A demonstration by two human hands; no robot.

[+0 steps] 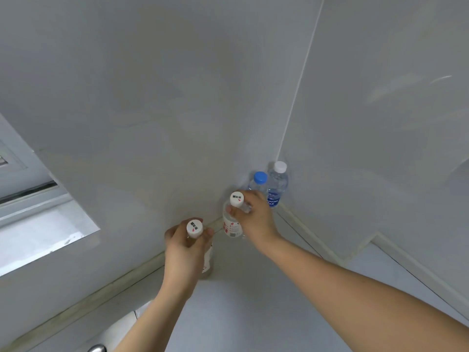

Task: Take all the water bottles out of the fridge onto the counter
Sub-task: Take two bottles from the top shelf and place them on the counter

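While both arms reach forward over the pale counter (152,148), my left hand (184,252) grips the neck of a white-capped water bottle (195,229), fingers and thumb curled round it just under the cap, its body hanging below my palm at the counter's near edge. My right hand (256,219) pinches the neck of a second white-capped bottle (232,226), upright, just beyond and right of the left grip. Beyond my right knuckles, two bottles stand in the corner: a blue-capped bottle (259,181) and, just beside it, a blue-labelled bottle (278,185).
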